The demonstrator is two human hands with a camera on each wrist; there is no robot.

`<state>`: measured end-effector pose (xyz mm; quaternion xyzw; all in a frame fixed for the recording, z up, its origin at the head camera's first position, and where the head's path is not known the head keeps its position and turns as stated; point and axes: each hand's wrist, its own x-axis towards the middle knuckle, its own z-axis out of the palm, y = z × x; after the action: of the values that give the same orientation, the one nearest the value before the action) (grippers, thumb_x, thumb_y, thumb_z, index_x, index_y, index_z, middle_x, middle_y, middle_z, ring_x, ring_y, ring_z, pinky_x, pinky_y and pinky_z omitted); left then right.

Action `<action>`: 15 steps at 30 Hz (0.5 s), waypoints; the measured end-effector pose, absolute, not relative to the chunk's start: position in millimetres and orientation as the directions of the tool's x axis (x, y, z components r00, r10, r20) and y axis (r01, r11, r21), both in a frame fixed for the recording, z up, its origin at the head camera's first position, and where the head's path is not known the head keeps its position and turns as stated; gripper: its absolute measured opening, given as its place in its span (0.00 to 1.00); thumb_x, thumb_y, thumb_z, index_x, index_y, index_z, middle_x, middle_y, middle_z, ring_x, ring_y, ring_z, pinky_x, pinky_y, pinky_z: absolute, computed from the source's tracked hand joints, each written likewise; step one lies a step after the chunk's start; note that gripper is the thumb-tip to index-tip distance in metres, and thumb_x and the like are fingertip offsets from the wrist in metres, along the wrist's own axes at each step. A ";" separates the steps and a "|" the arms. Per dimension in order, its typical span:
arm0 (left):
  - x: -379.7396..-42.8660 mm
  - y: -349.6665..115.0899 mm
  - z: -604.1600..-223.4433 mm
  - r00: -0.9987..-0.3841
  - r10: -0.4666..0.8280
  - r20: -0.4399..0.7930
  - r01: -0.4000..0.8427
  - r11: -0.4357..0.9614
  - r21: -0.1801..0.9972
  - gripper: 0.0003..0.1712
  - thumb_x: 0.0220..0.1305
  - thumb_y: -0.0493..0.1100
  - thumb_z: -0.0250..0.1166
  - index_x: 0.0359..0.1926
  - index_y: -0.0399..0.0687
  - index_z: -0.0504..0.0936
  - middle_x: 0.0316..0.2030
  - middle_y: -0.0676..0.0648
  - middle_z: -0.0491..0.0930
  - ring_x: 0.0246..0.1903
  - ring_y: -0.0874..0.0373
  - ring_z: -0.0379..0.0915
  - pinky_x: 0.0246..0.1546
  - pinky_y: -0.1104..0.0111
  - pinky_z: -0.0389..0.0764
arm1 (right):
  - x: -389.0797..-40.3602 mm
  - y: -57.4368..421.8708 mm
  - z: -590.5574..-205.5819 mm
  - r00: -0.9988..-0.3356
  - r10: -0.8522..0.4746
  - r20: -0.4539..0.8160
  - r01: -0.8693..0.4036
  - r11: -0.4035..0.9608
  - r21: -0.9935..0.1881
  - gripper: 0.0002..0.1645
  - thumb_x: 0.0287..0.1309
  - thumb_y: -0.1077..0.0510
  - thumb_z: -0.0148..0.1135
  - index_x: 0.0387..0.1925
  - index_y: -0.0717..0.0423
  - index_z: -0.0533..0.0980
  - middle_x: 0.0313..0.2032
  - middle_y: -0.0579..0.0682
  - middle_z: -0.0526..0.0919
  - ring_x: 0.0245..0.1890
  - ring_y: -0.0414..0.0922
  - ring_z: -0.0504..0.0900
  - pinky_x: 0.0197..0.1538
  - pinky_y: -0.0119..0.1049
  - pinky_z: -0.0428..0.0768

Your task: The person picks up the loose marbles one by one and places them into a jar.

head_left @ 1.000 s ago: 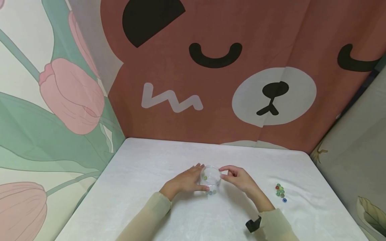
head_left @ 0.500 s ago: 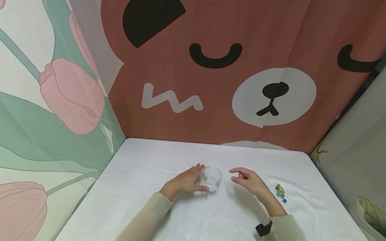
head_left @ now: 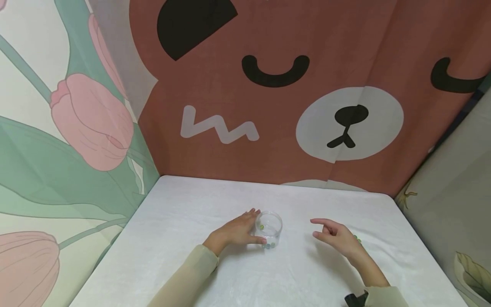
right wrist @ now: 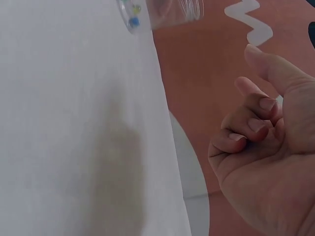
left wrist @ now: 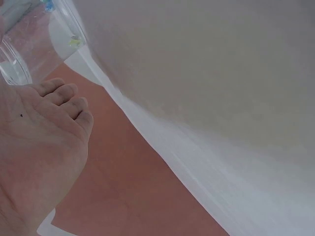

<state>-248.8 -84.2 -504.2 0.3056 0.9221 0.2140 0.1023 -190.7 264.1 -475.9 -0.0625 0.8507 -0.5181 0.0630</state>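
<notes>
A clear plastic jar stands upright on the white table, with several glass marbles at its bottom. My left hand holds its left side, thumb in front and fingers behind. In the right wrist view a blue marble shows through the wall of the jar. To the right, my right hand hovers apart from the jar with nothing in it. Its thumb and index finger point forward, spread apart, while the other fingers curl in. Behind this hand, loose marbles are mostly hidden.
The white-covered table ends at a brown bear-print curtain at the back. A tulip-print curtain borders the left side, and another pale curtain borders the right. A black strap device sits at my right wrist.
My right hand has moved away from the jar's rim to the right, and now covers most of the loose marbles. The left hand and jar stay in place.
</notes>
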 end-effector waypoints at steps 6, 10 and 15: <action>-248.6 -84.2 -504.1 -0.791 0.609 -0.055 0.521 0.718 0.461 0.62 0.58 0.77 0.62 0.80 0.47 0.52 0.79 0.45 0.52 0.79 0.51 0.41 0.79 0.57 0.49 | -183.2 287.8 -477.7 -0.986 -0.167 -0.016 -0.062 0.450 -0.891 0.32 0.63 0.55 0.70 0.65 0.62 0.74 0.26 0.45 0.67 0.25 0.36 0.66 0.26 0.33 0.68; -248.6 -84.7 -503.6 -0.792 0.608 -0.059 0.518 0.720 0.461 0.62 0.58 0.78 0.61 0.80 0.46 0.51 0.79 0.44 0.51 0.80 0.51 0.41 0.79 0.56 0.49 | -178.9 302.0 -480.3 -0.987 -0.158 0.008 -0.081 0.461 -0.883 0.31 0.64 0.56 0.69 0.65 0.63 0.73 0.26 0.44 0.67 0.25 0.36 0.67 0.26 0.33 0.68; -248.9 -84.8 -504.2 -0.791 0.608 -0.063 0.516 0.720 0.464 0.62 0.58 0.77 0.62 0.80 0.46 0.51 0.79 0.45 0.51 0.80 0.51 0.41 0.79 0.57 0.49 | -171.8 318.9 -484.1 -0.988 -0.154 0.013 -0.088 0.488 -0.868 0.30 0.65 0.56 0.69 0.64 0.64 0.74 0.24 0.43 0.67 0.26 0.36 0.67 0.27 0.35 0.68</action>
<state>-248.9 -84.8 -504.2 0.3052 0.9212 0.2168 0.1061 -171.8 318.9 -484.1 -0.0700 0.8620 -0.5009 0.0330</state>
